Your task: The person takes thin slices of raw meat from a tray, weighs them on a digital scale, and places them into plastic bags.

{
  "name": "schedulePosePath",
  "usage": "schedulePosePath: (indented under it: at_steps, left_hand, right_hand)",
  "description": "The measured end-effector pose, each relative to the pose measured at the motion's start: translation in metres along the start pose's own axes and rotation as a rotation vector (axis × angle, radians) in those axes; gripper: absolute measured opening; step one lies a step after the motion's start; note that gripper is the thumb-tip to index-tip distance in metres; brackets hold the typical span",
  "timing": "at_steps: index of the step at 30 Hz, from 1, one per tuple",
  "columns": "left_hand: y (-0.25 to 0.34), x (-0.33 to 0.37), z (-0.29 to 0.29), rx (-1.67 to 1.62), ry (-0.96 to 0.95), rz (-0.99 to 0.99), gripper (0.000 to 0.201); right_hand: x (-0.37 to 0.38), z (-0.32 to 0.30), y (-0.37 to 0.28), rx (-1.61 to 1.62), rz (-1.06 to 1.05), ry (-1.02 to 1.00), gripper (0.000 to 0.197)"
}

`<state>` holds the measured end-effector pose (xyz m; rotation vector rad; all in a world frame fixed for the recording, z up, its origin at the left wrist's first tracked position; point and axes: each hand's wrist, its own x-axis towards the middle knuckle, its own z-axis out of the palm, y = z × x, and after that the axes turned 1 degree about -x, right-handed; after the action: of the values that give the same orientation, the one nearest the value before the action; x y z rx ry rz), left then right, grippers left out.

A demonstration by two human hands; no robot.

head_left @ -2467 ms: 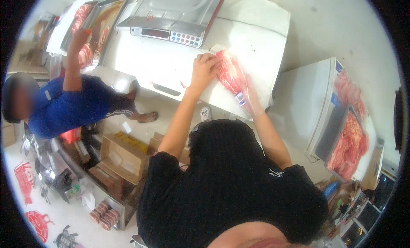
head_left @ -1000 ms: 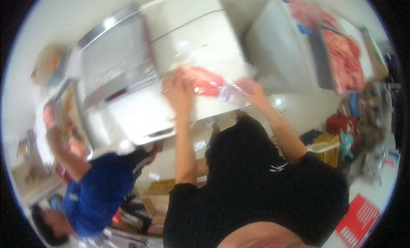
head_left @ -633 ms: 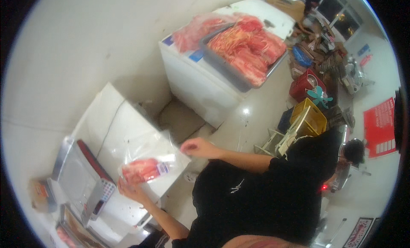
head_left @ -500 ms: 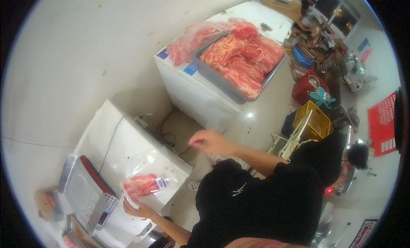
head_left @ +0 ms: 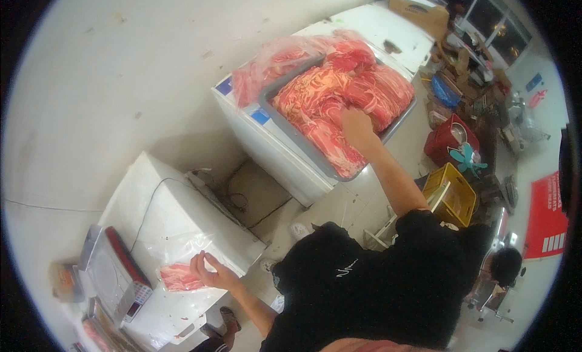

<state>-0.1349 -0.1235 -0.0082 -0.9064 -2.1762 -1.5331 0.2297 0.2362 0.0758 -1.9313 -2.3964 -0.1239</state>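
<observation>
Marbled red and pink meat [head_left: 315,103] with cream-coloured fat heaps in a gray tray [head_left: 280,125] on the far white appliance [head_left: 260,152], where the person's right hand [head_left: 359,127] reaches into its right side, fingers bent, their hold impossible to tell. Nearer left, the half-open left hand [head_left: 213,274], visibly gripping nothing, is by a clear bag of pale-streaked meat [head_left: 179,278] on a white tabletop [head_left: 154,312] beside a scale [head_left: 115,276]. Blue labels [head_left: 260,116] mark the appliance, and a red poster [head_left: 545,215] with white lettering hangs on the right wall.
</observation>
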Motion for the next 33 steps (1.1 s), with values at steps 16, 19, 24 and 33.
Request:
schedulePosePath:
  at_steps: [16,19,24,33]
  left_hand:
    - [0.034,-0.024,0.033,-0.172,-0.299,-0.004,0.01]
    - [0.035,-0.02,0.041,-0.252,-0.335,0.007,0.011]
    - [0.04,-0.012,0.045,-0.33,-0.392,0.075,0.011]
    - [0.034,-0.02,0.036,-0.359,-0.466,0.071,0.009]
  right_hand:
    - [0.016,0.0,-0.01,0.085,0.141,-0.065,0.025]
    - [0.01,-0.002,-0.014,0.127,0.187,-0.035,0.028]
    - [0.007,0.013,-0.008,0.155,0.174,0.077,0.03]
    - [0.016,0.023,-0.012,0.217,0.243,0.052,0.032]
